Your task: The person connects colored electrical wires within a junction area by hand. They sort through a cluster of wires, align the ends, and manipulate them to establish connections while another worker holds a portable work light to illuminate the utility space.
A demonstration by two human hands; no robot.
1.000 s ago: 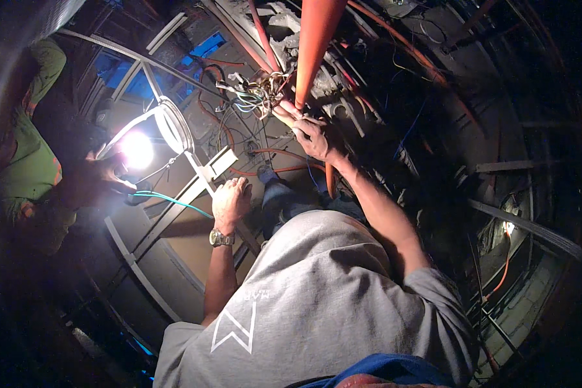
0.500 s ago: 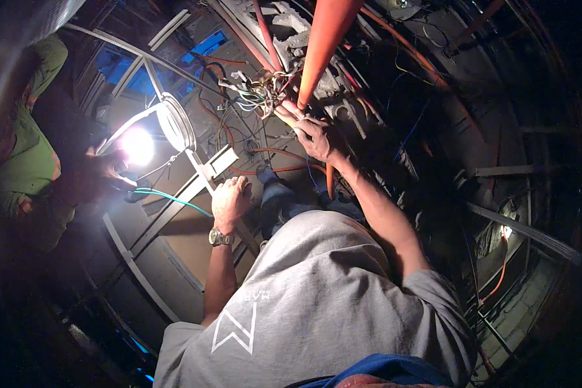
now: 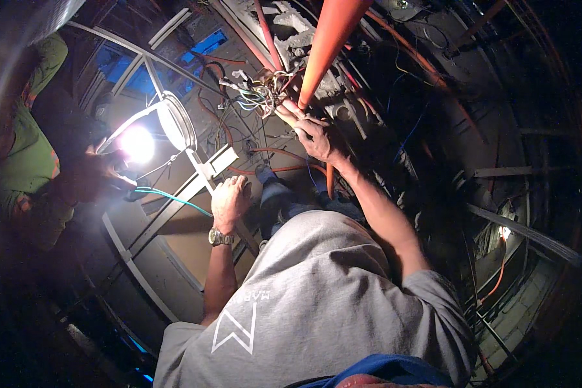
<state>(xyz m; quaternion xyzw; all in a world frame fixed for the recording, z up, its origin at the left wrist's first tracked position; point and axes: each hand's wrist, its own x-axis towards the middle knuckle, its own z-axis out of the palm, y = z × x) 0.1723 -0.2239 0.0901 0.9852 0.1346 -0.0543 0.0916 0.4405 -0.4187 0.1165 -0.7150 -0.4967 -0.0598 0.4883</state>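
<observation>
My right hand (image 3: pixel 320 141) is closed around the lower end of a long orange pipe (image 3: pixel 333 48), just below a tangle of loose wires (image 3: pixel 262 97). Its fingertips are partly hidden, so the exact grip at the wire ends is unclear. A wristwatch (image 3: pixel 220 237) is on my left wrist, and my left hand (image 3: pixel 231 204) curls over a pale metal bar (image 3: pixel 202 167). A teal cable (image 3: pixel 178 199) runs up to the bar beside that hand.
At the left a person in a green top (image 3: pixel 29 149) has a hand by a bright lamp (image 3: pixel 136 144). A white cable coil (image 3: pixel 176 121) hangs at the frame. Metal channels (image 3: pixel 174 210), orange conduits (image 3: pixel 427 68) and broken masonry (image 3: pixel 291 29) surround me. A small light (image 3: pixel 505 231) glows at right.
</observation>
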